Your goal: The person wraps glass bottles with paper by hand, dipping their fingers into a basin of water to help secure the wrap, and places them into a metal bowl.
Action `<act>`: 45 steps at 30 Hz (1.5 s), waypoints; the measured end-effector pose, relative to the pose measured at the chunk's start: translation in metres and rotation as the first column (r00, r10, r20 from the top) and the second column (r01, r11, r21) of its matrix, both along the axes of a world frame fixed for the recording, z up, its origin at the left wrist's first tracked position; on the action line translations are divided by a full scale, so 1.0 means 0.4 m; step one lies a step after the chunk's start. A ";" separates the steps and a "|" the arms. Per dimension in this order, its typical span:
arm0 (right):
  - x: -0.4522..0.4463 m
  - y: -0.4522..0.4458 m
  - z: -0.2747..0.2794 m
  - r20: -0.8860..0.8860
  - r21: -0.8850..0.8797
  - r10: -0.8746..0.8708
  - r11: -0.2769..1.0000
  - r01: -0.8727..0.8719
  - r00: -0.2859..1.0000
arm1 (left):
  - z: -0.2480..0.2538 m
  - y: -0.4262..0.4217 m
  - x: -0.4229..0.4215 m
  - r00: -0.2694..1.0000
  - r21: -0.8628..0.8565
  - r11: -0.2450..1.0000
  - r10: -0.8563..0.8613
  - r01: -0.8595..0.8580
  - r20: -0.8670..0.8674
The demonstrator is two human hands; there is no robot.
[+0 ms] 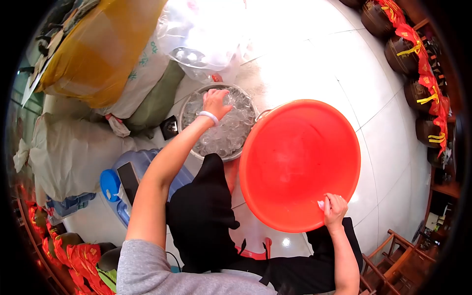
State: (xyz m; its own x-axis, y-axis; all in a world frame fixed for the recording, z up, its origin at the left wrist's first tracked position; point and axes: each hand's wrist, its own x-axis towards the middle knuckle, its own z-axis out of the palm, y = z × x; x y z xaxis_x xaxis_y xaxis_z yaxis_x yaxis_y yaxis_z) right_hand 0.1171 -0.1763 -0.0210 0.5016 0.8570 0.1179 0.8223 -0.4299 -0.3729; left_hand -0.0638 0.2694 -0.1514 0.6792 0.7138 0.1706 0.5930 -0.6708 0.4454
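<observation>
My left hand (216, 104), with a pale band at the wrist, reaches over a round metal basin (184, 115) heaped with clear, shiny pieces (223, 135). Its fingers are bent and apart from the thumb, at the top of the heap; no piece shows in its grasp. To the right, a large orange-red plastic tub (295, 157) stands tilted toward me, with nothing seen inside. At its near rim my right hand (335, 210) is closed on a small white piece (321, 204), too small to name surely.
Clear plastic bags (206, 39) lie beyond the basin. Full sacks (78, 152) and a yellow-wrapped bundle (105, 49) crowd the left. A blue water jug (142, 162) with a phone (129, 181) on it stands by my left arm. Dark jars (400, 51) line the right; a wooden chair (398, 258) stands lower right.
</observation>
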 end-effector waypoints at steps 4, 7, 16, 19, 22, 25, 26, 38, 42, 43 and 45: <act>0.007 0.004 0.000 -0.012 0.002 0.028 1.000 -0.028 1.000 | -0.023 0.024 0.080 0.970 0.061 0.988 -0.126 0.142 -0.207; 0.009 0.005 0.004 -0.023 -0.016 0.038 0.999 -0.039 0.999 | -0.064 0.051 0.119 0.900 -0.064 0.978 -0.209 0.199 -0.384; 0.012 0.006 0.007 -0.033 -0.044 0.060 0.997 -0.062 0.998 | -0.091 0.101 0.159 0.853 -0.270 0.942 -0.303 0.200 -0.425; 0.013 0.012 0.012 -0.040 -0.043 0.083 0.995 -0.085 0.996 | -0.092 0.099 0.161 0.870 -0.284 0.939 -0.299 0.195 -0.393; 0.014 0.012 0.014 -0.035 -0.030 0.083 0.996 -0.084 0.996 | -0.104 0.104 0.161 0.900 -0.309 0.934 -0.282 0.179 -0.332; 0.017 0.009 0.013 -0.023 -0.032 0.114 0.993 -0.114 0.993 | -0.111 0.117 0.161 0.918 -0.309 0.928 -0.296 0.210 -0.265; 0.019 0.009 0.013 -0.026 -0.034 0.099 0.994 -0.100 0.995 | -0.112 0.123 0.160 0.919 -0.305 0.926 -0.302 0.221 -0.254; 0.026 -0.017 -0.003 -0.067 0.048 0.084 0.996 -0.081 0.994 | 0.292 -0.115 0.344 0.837 -0.193 0.929 -0.178 0.317 0.518; 0.027 -0.021 -0.006 -0.104 0.091 0.066 0.994 -0.057 0.992 | 0.356 -0.326 0.398 0.689 -0.148 0.701 -0.600 0.697 0.406; 0.026 -0.023 -0.006 -0.103 0.096 0.063 0.994 -0.053 0.993 | 0.276 -0.356 0.407 0.639 -0.138 0.625 -0.756 0.769 0.141; 0.026 -0.022 -0.007 -0.090 0.111 0.081 0.991 -0.071 0.993 | 0.140 -0.453 0.411 0.324 -0.352 0.440 -0.882 0.826 -0.343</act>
